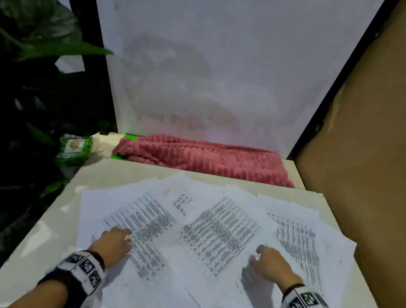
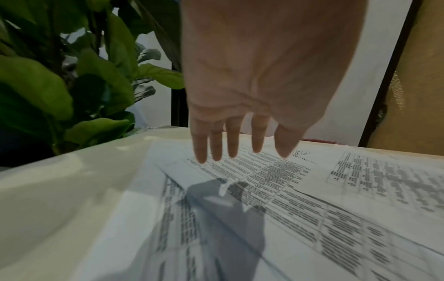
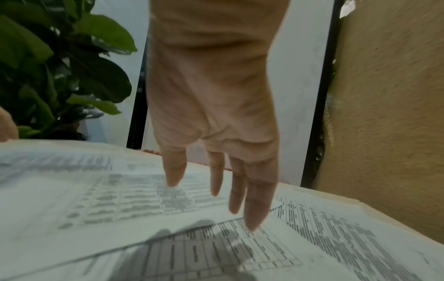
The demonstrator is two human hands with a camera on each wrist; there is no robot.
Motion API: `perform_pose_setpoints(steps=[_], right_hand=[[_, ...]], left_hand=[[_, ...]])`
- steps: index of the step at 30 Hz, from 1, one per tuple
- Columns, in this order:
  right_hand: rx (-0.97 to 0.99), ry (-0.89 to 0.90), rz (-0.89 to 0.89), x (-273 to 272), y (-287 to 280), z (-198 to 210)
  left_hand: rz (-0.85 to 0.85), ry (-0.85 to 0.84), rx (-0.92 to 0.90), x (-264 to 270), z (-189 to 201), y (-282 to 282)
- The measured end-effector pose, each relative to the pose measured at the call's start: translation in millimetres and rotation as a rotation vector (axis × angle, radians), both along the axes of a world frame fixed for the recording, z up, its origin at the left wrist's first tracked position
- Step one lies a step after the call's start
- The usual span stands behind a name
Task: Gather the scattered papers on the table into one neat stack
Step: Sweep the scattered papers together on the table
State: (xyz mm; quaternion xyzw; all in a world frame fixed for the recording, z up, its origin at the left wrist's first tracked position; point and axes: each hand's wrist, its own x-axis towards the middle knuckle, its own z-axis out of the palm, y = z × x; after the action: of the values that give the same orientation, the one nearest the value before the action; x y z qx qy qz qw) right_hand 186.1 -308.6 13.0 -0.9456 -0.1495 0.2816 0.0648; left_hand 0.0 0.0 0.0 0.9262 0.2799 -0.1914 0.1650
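Several white printed papers (image 1: pixel 216 228) lie fanned and overlapping across the cream table (image 1: pixel 43 234). My left hand (image 1: pixel 116 242) is over the left sheets, fingers (image 2: pixel 230 144) straight and spread, tips at or just above the paper (image 2: pixel 276 182). My right hand (image 1: pixel 268 262) is over the right sheets, fingers (image 3: pixel 254 205) extended downward with the tips on or just above a printed page (image 3: pixel 168 201). Neither hand holds a sheet.
A red ribbed towel (image 1: pixel 206 159) lies behind the table, against a white panel (image 1: pixel 221 54). A leafy plant (image 1: pixel 30 63) and a green packet (image 1: pixel 76 148) stand at the left. A brown board (image 1: pixel 379 148) walls the right side.
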Motion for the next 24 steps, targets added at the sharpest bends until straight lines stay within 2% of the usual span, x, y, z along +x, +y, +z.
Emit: perform_pose_setpoints(steps=[6,9,11,13,17,21,24], right_hand=[[-0.157,-0.013,-0.058,34,11,-21],[-0.135,0.002,-0.082,48,11,-25],[-0.09,0.057,-0.041,51,9,-24],[-0.091,0.048,0.006,52,5,-28],[-0.144,-0.093,-0.098,56,0,-39],[-0.081,-0.056,-0.138,58,7,-41],[-0.127,-0.061,-0.164,55,6,-45]], left_hand=[[0.023,0.146,0.112,35,-39,24],[0.08,0.195,0.071,38,-49,34],[0.057,0.202,0.086,40,-52,35],[0.014,0.199,0.136,41,-58,33],[0.002,0.151,0.159,38,-66,42],[0.101,0.092,0.168,34,-68,53],[0.174,0.04,0.154,28,-68,51]])
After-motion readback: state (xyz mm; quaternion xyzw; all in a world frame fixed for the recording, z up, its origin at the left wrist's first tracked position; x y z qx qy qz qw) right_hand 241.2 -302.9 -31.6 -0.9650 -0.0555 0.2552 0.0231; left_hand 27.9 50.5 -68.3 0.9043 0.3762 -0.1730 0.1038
